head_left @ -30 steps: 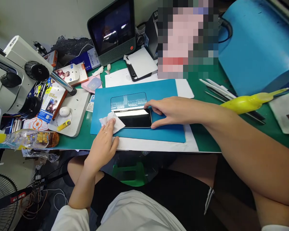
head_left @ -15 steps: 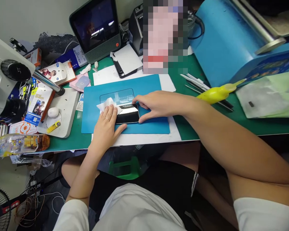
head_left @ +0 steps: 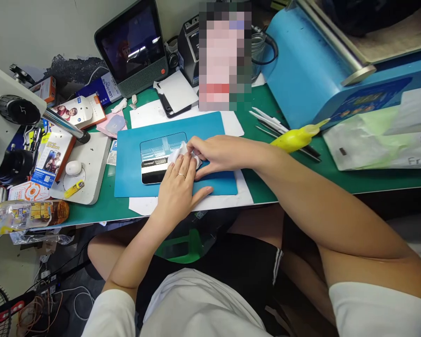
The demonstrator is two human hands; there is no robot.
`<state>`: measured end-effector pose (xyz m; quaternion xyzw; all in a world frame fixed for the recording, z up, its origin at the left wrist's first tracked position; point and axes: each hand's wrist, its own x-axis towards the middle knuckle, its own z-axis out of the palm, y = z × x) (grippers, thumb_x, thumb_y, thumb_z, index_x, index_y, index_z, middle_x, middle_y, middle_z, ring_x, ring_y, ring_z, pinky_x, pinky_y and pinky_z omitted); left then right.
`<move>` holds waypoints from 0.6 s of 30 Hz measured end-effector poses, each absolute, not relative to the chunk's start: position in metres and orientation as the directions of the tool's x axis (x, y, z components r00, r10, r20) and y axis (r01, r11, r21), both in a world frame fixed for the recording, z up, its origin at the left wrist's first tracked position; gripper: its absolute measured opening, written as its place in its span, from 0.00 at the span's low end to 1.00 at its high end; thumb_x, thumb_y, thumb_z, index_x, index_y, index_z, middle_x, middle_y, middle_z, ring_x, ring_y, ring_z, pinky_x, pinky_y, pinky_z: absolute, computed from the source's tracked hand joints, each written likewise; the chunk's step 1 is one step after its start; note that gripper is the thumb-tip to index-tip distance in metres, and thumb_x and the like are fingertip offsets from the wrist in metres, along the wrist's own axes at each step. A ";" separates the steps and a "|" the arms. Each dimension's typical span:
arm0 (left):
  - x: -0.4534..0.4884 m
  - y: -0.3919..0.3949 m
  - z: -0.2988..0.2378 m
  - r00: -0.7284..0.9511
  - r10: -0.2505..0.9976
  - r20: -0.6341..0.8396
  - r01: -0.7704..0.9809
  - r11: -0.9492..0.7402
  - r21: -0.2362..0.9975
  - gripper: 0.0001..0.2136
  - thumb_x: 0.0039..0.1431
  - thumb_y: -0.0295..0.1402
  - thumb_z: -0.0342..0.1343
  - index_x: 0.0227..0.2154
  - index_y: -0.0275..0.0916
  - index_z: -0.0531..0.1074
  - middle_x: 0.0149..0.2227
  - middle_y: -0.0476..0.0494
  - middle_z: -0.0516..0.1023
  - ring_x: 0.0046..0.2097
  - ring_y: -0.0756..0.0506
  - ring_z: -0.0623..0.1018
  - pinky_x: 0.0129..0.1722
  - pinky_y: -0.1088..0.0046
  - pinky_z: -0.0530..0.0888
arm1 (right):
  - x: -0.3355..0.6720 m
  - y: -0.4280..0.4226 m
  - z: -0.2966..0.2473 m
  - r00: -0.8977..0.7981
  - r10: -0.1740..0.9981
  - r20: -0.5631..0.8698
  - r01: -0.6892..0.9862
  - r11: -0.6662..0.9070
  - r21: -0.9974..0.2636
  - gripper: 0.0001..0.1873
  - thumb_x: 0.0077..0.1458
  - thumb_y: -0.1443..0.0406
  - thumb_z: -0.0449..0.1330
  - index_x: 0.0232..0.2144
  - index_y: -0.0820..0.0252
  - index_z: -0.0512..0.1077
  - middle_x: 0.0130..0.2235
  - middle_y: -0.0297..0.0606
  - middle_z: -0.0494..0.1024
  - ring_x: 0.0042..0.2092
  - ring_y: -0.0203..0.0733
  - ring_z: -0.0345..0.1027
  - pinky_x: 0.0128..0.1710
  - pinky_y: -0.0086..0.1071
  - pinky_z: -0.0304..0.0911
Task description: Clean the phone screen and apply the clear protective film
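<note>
A black phone lies screen up on a blue mat, below a clear screen film. My left hand lies flat over the phone's right half, fingers stretched out and pressing a white wipe onto the glass. My right hand holds the phone's right end, thumb on the near edge and fingers curled at the far edge, touching the wipe.
A microscope and its white base stand at the left with boxes and a bottle. Behind the mat are a small screen and a phone under paper. A yellow squeeze bottle, tweezers and a blue machine lie right.
My left hand has slid the wipe rightward along the phone's screen until it meets my right hand. The right hand has stayed at the phone's right end. My head turned a little.
</note>
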<state>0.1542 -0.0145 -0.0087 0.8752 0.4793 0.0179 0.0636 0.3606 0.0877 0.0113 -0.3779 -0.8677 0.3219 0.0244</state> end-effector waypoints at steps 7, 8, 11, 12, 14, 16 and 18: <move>0.145 -0.033 0.000 0.561 0.827 -0.028 0.824 -0.555 0.116 0.37 0.84 0.53 0.47 0.78 0.25 0.62 0.81 0.24 0.62 0.82 0.31 0.64 0.80 0.48 0.67 | 0.359 0.087 0.012 -0.713 0.674 -0.194 0.635 0.501 -0.588 0.29 0.57 0.41 0.64 0.44 0.50 0.57 0.36 0.37 0.75 0.33 0.48 0.67 0.35 0.38 0.54; 0.142 -0.036 0.001 0.565 0.825 -0.025 0.821 -0.559 0.116 0.36 0.84 0.52 0.47 0.78 0.26 0.62 0.81 0.25 0.62 0.82 0.31 0.64 0.80 0.48 0.68 | 0.359 0.087 0.012 -0.715 0.672 -0.191 0.630 0.503 -0.592 0.29 0.57 0.41 0.64 0.43 0.50 0.57 0.36 0.37 0.75 0.33 0.48 0.67 0.35 0.38 0.54; 0.128 -0.049 0.001 0.551 0.835 -0.006 0.830 -0.547 0.112 0.34 0.84 0.50 0.49 0.79 0.29 0.62 0.80 0.28 0.64 0.82 0.32 0.64 0.79 0.48 0.70 | 0.360 0.088 0.011 -0.727 0.662 -0.184 0.620 0.516 -0.591 0.29 0.57 0.41 0.66 0.41 0.50 0.56 0.35 0.35 0.74 0.34 0.49 0.67 0.35 0.38 0.54; 0.123 -0.053 0.001 0.531 0.847 0.007 0.842 -0.529 0.104 0.34 0.83 0.50 0.49 0.79 0.30 0.62 0.80 0.27 0.64 0.82 0.32 0.65 0.78 0.47 0.71 | 0.360 0.088 0.011 -0.729 0.659 -0.184 0.619 0.521 -0.588 0.29 0.57 0.41 0.66 0.41 0.49 0.55 0.34 0.35 0.74 0.34 0.49 0.67 0.35 0.38 0.54; 0.110 -0.060 0.000 0.471 0.881 0.036 0.878 -0.472 0.082 0.34 0.83 0.51 0.49 0.78 0.29 0.63 0.80 0.26 0.64 0.81 0.30 0.66 0.77 0.46 0.73 | 0.361 0.088 0.011 -0.731 0.657 -0.184 0.618 0.523 -0.587 0.30 0.57 0.40 0.66 0.41 0.49 0.56 0.34 0.36 0.74 0.34 0.50 0.68 0.35 0.38 0.53; 0.095 -0.066 -0.001 0.399 0.915 0.058 0.913 -0.402 0.070 0.34 0.83 0.50 0.50 0.79 0.29 0.62 0.80 0.25 0.64 0.81 0.28 0.66 0.77 0.43 0.72 | 0.362 0.088 0.011 -0.727 0.662 -0.183 0.619 0.516 -0.592 0.31 0.58 0.39 0.67 0.40 0.49 0.57 0.36 0.37 0.76 0.34 0.50 0.68 0.35 0.38 0.54; 0.082 -0.068 -0.002 0.336 0.939 0.069 0.937 -0.341 0.076 0.34 0.83 0.50 0.50 0.80 0.32 0.61 0.80 0.25 0.63 0.81 0.28 0.66 0.78 0.41 0.70 | 0.362 0.088 0.011 -0.720 0.667 -0.188 0.623 0.504 -0.599 0.31 0.57 0.39 0.68 0.40 0.49 0.58 0.37 0.38 0.77 0.35 0.51 0.70 0.35 0.39 0.54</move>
